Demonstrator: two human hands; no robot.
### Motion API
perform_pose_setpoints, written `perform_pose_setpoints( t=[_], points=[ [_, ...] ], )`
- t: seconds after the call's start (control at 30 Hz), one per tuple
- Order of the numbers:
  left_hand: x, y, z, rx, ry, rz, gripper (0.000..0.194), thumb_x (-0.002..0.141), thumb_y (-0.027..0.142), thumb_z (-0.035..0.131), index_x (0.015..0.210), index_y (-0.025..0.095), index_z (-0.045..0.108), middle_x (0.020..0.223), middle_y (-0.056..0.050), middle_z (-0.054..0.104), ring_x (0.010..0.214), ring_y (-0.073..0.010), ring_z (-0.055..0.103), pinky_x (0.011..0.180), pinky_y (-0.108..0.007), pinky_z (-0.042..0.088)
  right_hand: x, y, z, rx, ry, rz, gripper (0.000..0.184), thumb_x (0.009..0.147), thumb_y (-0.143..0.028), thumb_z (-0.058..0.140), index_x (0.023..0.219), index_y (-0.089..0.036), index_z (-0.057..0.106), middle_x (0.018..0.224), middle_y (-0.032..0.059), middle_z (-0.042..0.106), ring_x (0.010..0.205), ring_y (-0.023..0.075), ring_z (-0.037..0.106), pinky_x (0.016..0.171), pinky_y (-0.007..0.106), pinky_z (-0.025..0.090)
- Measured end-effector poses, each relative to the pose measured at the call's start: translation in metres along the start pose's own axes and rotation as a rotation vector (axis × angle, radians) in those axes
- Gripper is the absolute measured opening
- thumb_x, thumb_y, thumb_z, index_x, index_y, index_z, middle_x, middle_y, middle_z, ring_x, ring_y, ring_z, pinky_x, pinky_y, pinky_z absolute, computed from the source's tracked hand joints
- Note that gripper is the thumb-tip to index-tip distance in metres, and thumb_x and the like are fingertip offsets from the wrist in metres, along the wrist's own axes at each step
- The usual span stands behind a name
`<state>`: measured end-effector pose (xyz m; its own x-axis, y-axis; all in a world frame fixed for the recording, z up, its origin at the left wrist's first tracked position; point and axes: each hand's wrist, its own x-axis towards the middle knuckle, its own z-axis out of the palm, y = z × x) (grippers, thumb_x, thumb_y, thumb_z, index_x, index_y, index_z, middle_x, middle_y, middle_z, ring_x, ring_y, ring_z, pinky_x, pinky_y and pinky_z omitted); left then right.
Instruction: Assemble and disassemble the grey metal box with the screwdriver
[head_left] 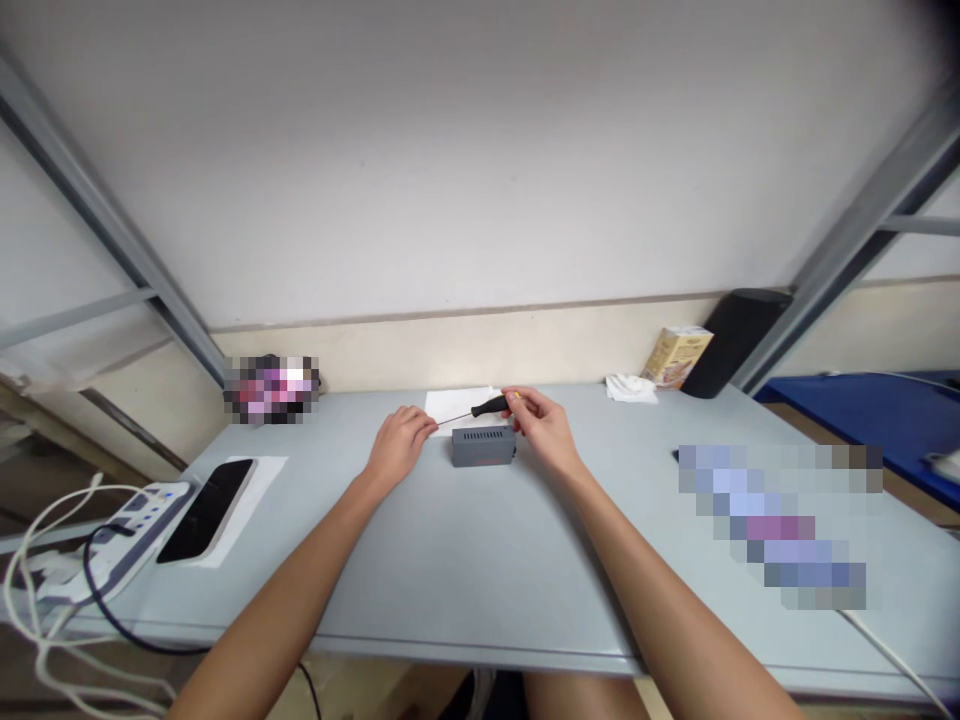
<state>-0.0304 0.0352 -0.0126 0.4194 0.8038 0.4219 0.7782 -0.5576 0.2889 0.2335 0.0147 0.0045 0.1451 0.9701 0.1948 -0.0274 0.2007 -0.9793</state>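
A screwdriver (490, 406) with a black handle and a thin metal shaft is held nearly level above the desk. My right hand (541, 425) grips the end of its handle between thumb and fingers. At the other end, the fingers of my left hand (403, 440) are closed around the tip of the shaft; whether a small part sits there is hidden. Just below and in front of the screwdriver, a small dark grey box (483, 448) with a row of vent slots stands on the desk. White paper (450, 402) lies behind it.
On the left lie a tablet-like black device (208, 510) on paper and a power strip (124, 545) with loose cables. A yellow carton (679, 355), crumpled tissue (631, 388) and a black cylinder (735, 340) stand at back right. Blurred-out items lie on both sides of the grey desk (480, 570).
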Motion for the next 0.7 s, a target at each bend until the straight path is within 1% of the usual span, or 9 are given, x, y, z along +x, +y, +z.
perform_pose_setpoints(
  t=[0.17, 0.27, 0.43, 0.57, 0.63, 0.7],
  points=[
    [0.0, 0.001, -0.002, 0.017, -0.016, 0.008, 0.028, 0.108, 0.031, 0.05, 0.099, 0.024, 0.076, 0.103, -0.007, 0.071, 0.1, -0.0252, 0.062, 0.088, -0.039, 0.048, -0.001, -0.001, 0.001, -0.007, 0.006, -0.014, 0.067, 0.072, -0.076, 0.074, 0.103, -0.017, 0.076, 0.072, 0.0053, 0.07, 0.067, 0.0189, 0.061, 0.062, 0.032, 0.047],
    [0.0, 0.003, -0.004, 0.026, -0.027, 0.04, 0.027, 0.108, 0.031, 0.05, 0.099, 0.023, 0.075, 0.104, -0.007, 0.071, 0.098, -0.0248, 0.061, 0.087, -0.039, 0.047, -0.001, -0.002, 0.0, -0.007, 0.002, -0.015, 0.068, 0.072, -0.077, 0.074, 0.102, -0.016, 0.075, 0.073, 0.0056, 0.07, 0.067, 0.0191, 0.061, 0.061, 0.032, 0.047],
    [0.0, 0.007, -0.007, 0.006, -0.018, 0.085, 0.031, 0.11, 0.028, 0.045, 0.1, 0.023, 0.073, 0.103, -0.008, 0.071, 0.095, -0.024, 0.06, 0.087, -0.039, 0.046, -0.001, -0.006, -0.002, -0.017, 0.01, -0.043, 0.067, 0.073, -0.078, 0.072, 0.102, -0.017, 0.075, 0.075, 0.0063, 0.071, 0.067, 0.0196, 0.061, 0.06, 0.032, 0.047],
    [-0.001, 0.01, -0.01, -0.033, -0.009, 0.105, 0.034, 0.11, 0.025, 0.04, 0.101, 0.022, 0.073, 0.103, -0.008, 0.072, 0.096, -0.024, 0.061, 0.088, -0.04, 0.047, -0.003, -0.009, -0.002, -0.024, 0.005, -0.091, 0.063, 0.078, -0.075, 0.072, 0.105, -0.018, 0.074, 0.076, 0.0047, 0.069, 0.063, 0.0169, 0.058, 0.059, 0.031, 0.046],
    [-0.002, 0.011, -0.01, -0.056, -0.01, 0.113, 0.033, 0.11, 0.025, 0.041, 0.101, 0.022, 0.073, 0.103, -0.008, 0.072, 0.096, -0.0238, 0.061, 0.089, -0.04, 0.048, -0.004, -0.01, -0.001, -0.031, -0.001, -0.119, 0.059, 0.081, -0.073, 0.071, 0.107, -0.02, 0.074, 0.078, 0.0035, 0.069, 0.06, 0.015, 0.056, 0.058, 0.031, 0.046],
    [-0.002, 0.013, -0.008, -0.113, 0.007, 0.105, 0.031, 0.109, 0.027, 0.045, 0.099, 0.023, 0.074, 0.102, -0.008, 0.073, 0.097, -0.0236, 0.062, 0.091, -0.041, 0.049, -0.004, -0.012, -0.001, -0.018, -0.009, -0.13, 0.057, 0.083, -0.072, 0.07, 0.11, -0.021, 0.073, 0.084, 0.0038, 0.07, 0.059, 0.014, 0.057, 0.057, 0.031, 0.047]
  ],
)
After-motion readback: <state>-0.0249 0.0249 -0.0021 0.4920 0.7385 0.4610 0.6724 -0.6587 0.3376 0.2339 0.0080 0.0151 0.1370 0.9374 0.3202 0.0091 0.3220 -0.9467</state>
